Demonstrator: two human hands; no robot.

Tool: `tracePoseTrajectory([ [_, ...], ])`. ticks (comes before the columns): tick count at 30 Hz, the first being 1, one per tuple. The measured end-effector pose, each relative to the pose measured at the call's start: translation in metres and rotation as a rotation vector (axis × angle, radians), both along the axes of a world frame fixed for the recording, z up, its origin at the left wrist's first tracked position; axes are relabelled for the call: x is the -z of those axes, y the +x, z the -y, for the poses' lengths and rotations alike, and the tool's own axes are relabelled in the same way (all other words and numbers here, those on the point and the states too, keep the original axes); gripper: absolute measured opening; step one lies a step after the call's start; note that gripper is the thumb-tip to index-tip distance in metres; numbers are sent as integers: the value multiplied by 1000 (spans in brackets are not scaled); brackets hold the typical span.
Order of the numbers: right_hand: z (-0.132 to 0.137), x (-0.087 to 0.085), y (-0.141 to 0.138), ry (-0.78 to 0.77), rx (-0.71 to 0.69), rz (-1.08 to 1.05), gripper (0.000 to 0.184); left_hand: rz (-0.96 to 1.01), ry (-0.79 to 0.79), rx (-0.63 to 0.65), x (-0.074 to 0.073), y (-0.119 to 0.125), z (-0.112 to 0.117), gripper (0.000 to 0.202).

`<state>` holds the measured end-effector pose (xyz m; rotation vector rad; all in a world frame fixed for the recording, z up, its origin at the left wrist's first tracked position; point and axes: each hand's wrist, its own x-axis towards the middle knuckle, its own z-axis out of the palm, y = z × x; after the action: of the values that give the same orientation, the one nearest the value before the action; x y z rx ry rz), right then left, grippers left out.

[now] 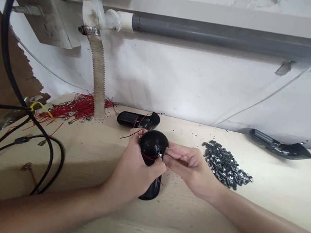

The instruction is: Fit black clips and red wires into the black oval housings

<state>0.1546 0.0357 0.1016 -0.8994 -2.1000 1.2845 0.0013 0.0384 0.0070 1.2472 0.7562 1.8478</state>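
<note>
Below frame centre, the left hand grips a black plastic housing; the right hand meets its right edge, grip unclear.

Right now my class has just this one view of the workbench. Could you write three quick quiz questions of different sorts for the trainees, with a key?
1. True or false: the red wires lie to the left of the small black pieces.
2. Multiple choice: what does the left hand hold?
A) the ribbed hose
B) the black cable
C) a black casing
3. Count: how many other black casings lie on the table?

Key: 1. True. 2. C. 3. Two.
</note>
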Motion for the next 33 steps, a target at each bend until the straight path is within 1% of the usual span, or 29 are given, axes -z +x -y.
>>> tracePoseTrajectory([
  [2,0,1,0,-10,61,-34,40,3,3,2,0,-1,-1,47],
  [3,-1,1,0,-14,87,-56,40,26,0,33,0,-1,-1,46],
  [6,-3,2,0,-53,118,-117,37,154,-37,192,-1,-2,-1,40],
  [8,-4,3,1,-71,134,-128,36,223,-77,270,-1,-3,-1,38],
  [9,-5,4,2,-70,145,-124,37,235,-95,285,-1,-3,0,37],
  [12,-6,5,3,-35,178,-104,43,214,-122,277,-2,-4,1,35],
  [15,-5,5,3,12,191,-73,45,185,-98,268,-1,-4,1,35],
  [17,-4,4,2,77,205,-32,45,192,-84,275,-2,-4,1,36],
  [21,-3,2,0,181,264,28,46,208,-42,335,-2,-4,2,41],
  [25,-7,5,0,194,300,-1,46,195,-18,426,0,-6,2,51],
  [29,-8,7,2,151,333,-41,49,187,-16,489,4,-6,3,56],
  [33,-8,7,3,144,340,-51,48,192,-24,518,5,-4,5,58],
])
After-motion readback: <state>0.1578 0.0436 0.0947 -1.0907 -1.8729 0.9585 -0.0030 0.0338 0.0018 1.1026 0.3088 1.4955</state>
